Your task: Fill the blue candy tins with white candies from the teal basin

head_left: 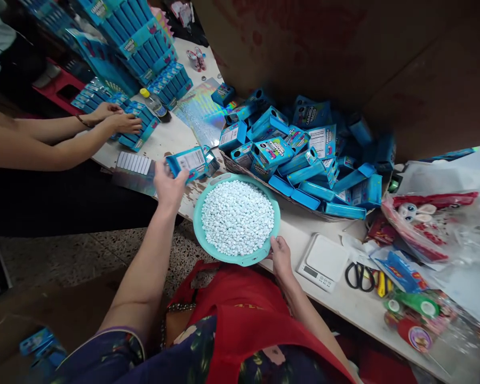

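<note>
My left hand is wrapped round a blue printed candy box, held just above the table at the upper left of the bowl. A turquoise bowl full of small white candies stands at the table's front edge. My right hand grips the bowl's lower right rim, thumb on top. Behind the bowl, a large open carton holds a heap of blue boxes, lying at many angles. Beside my left hand lies a dark sheet with a row of pale strips.
At the right are a white scale, black scissors, tape rolls and plastic bags. A co-worker's hands touch blue boxes at the left, near a yellow-capped bottle. Stacked boxes rise behind.
</note>
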The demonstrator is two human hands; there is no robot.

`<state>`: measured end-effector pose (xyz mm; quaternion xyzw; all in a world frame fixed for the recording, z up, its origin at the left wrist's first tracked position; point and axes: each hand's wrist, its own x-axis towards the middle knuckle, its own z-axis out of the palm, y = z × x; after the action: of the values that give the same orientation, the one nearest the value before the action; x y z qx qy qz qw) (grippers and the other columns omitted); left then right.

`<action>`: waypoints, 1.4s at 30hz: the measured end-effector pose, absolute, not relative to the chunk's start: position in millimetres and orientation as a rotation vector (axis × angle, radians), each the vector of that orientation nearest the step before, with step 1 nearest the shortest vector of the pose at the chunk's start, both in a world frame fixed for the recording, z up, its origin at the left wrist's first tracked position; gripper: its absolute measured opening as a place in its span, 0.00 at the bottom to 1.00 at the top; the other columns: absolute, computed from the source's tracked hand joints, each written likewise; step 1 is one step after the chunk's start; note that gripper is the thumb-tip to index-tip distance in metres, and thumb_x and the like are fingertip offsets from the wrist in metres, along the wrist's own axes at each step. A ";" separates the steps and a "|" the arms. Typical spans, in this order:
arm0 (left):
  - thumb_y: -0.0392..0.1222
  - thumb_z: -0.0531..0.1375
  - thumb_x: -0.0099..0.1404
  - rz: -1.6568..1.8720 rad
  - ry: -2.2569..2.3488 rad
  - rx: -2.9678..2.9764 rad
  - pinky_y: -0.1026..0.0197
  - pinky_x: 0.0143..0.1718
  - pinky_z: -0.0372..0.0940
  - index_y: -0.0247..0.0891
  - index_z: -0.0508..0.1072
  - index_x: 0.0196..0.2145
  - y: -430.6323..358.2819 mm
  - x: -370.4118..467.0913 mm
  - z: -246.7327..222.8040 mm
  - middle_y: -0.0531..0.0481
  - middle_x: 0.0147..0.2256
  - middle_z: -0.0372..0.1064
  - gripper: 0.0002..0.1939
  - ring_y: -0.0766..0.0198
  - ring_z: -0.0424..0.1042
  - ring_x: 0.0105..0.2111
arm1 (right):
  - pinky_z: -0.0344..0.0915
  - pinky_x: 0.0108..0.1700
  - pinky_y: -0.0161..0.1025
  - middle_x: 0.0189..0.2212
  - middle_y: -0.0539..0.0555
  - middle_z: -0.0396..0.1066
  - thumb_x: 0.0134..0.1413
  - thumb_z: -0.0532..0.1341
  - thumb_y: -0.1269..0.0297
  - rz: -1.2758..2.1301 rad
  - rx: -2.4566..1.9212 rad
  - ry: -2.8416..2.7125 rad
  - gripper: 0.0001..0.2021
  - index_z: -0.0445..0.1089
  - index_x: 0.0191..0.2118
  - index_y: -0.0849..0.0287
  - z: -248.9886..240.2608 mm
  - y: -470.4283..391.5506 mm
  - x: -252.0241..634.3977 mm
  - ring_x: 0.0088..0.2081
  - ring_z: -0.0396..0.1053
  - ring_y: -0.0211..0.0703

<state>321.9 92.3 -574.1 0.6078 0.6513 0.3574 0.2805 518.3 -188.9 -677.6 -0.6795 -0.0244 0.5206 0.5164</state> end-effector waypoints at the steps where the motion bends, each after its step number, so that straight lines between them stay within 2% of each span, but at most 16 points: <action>1: 0.41 0.61 0.56 1.067 1.597 1.458 0.57 0.37 0.71 0.38 0.61 0.53 83.4 310.0 -572.7 0.43 0.47 0.69 0.26 0.56 0.73 0.41 | 0.63 0.19 0.33 0.17 0.42 0.56 0.41 0.64 0.37 1.236 -1.647 -0.067 0.26 0.58 0.27 0.55 -678.5 -190.1 522.8 0.20 0.58 0.34; 3: 0.40 0.64 0.52 1.174 1.354 1.101 0.62 0.28 0.70 0.41 0.62 0.52 60.1 292.1 -574.6 0.46 0.47 0.69 0.29 0.60 0.74 0.35 | 0.62 0.18 0.33 0.18 0.42 0.56 0.40 0.65 0.37 1.216 -1.681 -0.088 0.26 0.58 0.27 0.55 -679.8 -192.6 533.9 0.19 0.57 0.34; 5: 0.39 0.66 0.50 1.122 1.205 0.858 0.65 0.22 0.68 0.42 0.65 0.50 31.5 283.5 -581.7 0.47 0.46 0.70 0.29 0.62 0.73 0.31 | 0.61 0.18 0.33 0.17 0.42 0.56 0.39 0.65 0.37 1.208 -1.717 -0.111 0.26 0.58 0.26 0.56 -680.2 -194.8 545.8 0.19 0.56 0.33; 11: 0.39 0.65 0.56 0.877 1.095 0.328 0.62 0.23 0.69 0.38 0.71 0.47 -57.3 304.9 -609.5 0.46 0.45 0.73 0.19 0.61 0.73 0.32 | 0.62 0.19 0.34 0.17 0.41 0.53 0.40 0.64 0.38 1.237 -1.799 -0.195 0.25 0.58 0.26 0.56 -679.8 -199.6 568.7 0.19 0.55 0.33; 15: 0.38 0.63 0.60 0.745 1.020 0.166 0.62 0.23 0.68 0.36 0.71 0.47 -93.7 334.2 -612.3 0.44 0.45 0.73 0.16 0.57 0.74 0.35 | 0.66 0.22 0.37 0.19 0.43 0.58 0.43 0.63 0.38 1.294 -1.827 -0.265 0.24 0.61 0.29 0.56 -677.7 -200.0 581.3 0.22 0.60 0.37; 17: 0.38 0.61 0.62 0.682 1.026 0.085 0.61 0.23 0.67 0.35 0.71 0.45 -102.7 347.2 -609.1 0.45 0.42 0.74 0.14 0.57 0.74 0.33 | 0.69 0.25 0.40 0.24 0.47 0.64 0.43 0.63 0.40 1.294 -1.853 -0.297 0.25 0.63 0.35 0.57 -669.1 -203.0 590.0 0.26 0.65 0.40; 19: 0.38 0.60 0.63 0.605 1.042 0.028 0.59 0.27 0.69 0.34 0.71 0.45 -108.8 358.6 -604.4 0.45 0.40 0.75 0.12 0.58 0.75 0.33 | 0.70 0.30 0.42 0.35 0.53 0.69 0.45 0.64 0.43 1.169 -1.898 -0.380 0.26 0.64 0.43 0.57 -652.9 -212.2 595.5 0.34 0.69 0.44; 22: 0.39 0.61 0.62 0.527 0.969 0.151 0.58 0.34 0.71 0.38 0.68 0.51 -120.5 375.1 -596.4 0.45 0.44 0.73 0.19 0.58 0.75 0.38 | 0.71 0.42 0.46 0.50 0.60 0.66 0.48 0.65 0.50 0.977 -1.753 -0.528 0.30 0.59 0.54 0.55 -620.9 -238.6 583.4 0.48 0.68 0.48; 24: 0.40 0.62 0.62 0.517 0.885 0.321 0.58 0.36 0.71 0.44 0.63 0.56 -133.6 387.1 -592.6 0.46 0.49 0.71 0.25 0.58 0.74 0.41 | 0.69 0.47 0.46 0.54 0.60 0.64 0.45 0.68 0.52 1.021 -1.515 -0.537 0.34 0.57 0.57 0.54 -603.8 -255.9 560.9 0.52 0.66 0.49; 26: 0.41 0.63 0.61 0.495 0.842 0.455 0.60 0.39 0.69 0.47 0.60 0.57 -150.4 400.0 -592.3 0.47 0.50 0.70 0.28 0.59 0.73 0.43 | 0.69 0.48 0.44 0.52 0.58 0.67 0.40 0.71 0.54 1.054 -1.398 -0.441 0.37 0.58 0.57 0.54 -596.5 -265.7 539.3 0.50 0.68 0.48; 29: 0.41 0.64 0.60 0.417 0.807 0.610 0.61 0.45 0.67 0.48 0.58 0.57 -177.6 421.2 -601.4 0.47 0.51 0.68 0.30 0.61 0.71 0.46 | 0.69 0.42 0.39 0.39 0.52 0.73 0.43 0.70 0.57 0.946 -1.489 -0.187 0.26 0.66 0.49 0.57 -602.6 -275.3 539.6 0.37 0.71 0.42; 31: 0.44 0.62 0.63 0.365 0.793 0.723 0.58 0.49 0.65 0.50 0.53 0.61 -194.1 437.2 -615.0 0.45 0.57 0.62 0.33 0.60 0.69 0.50 | 0.69 0.38 0.37 0.33 0.50 0.74 0.43 0.69 0.58 0.849 -1.486 0.003 0.19 0.69 0.42 0.59 -611.5 -293.5 568.6 0.33 0.70 0.40; 33: 0.48 0.58 0.66 0.295 0.840 0.860 0.53 0.52 0.64 0.50 0.50 0.63 -208.0 454.3 -634.4 0.43 0.60 0.57 0.32 0.57 0.68 0.52 | 0.69 0.38 0.38 0.33 0.50 0.76 0.41 0.69 0.57 0.723 -1.391 0.200 0.18 0.70 0.39 0.59 -620.9 -326.5 611.7 0.33 0.72 0.41; 37: 0.50 0.56 0.64 0.106 0.920 1.289 0.47 0.52 0.64 0.40 0.62 0.57 -227.5 485.1 -681.6 0.38 0.55 0.62 0.26 0.52 0.67 0.51 | 0.70 0.43 0.37 0.35 0.48 0.78 0.44 0.65 0.56 0.497 -1.273 0.458 0.17 0.72 0.41 0.56 -648.9 -403.8 687.3 0.37 0.75 0.40; 39: 0.48 0.55 0.63 0.061 0.954 1.445 0.45 0.53 0.63 0.37 0.64 0.56 -233.8 495.7 -701.8 0.36 0.56 0.61 0.25 0.50 0.65 0.53 | 0.69 0.47 0.37 0.36 0.48 0.78 0.47 0.63 0.55 0.538 -1.257 0.491 0.16 0.72 0.42 0.56 -670.0 -424.9 701.8 0.39 0.75 0.39; 42: 0.48 0.54 0.64 0.052 1.059 1.468 0.44 0.57 0.58 0.34 0.62 0.58 -238.5 507.9 -722.1 0.34 0.58 0.59 0.27 0.49 0.63 0.55 | 0.69 0.49 0.40 0.35 0.49 0.78 0.47 0.63 0.53 0.678 -1.235 0.504 0.17 0.72 0.42 0.56 -702.3 -423.1 696.3 0.40 0.76 0.41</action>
<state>507.9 -238.5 -722.1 0.6378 0.4600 0.0226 0.6173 696.3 -423.1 -702.3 -0.5614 0.2290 0.3084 0.7329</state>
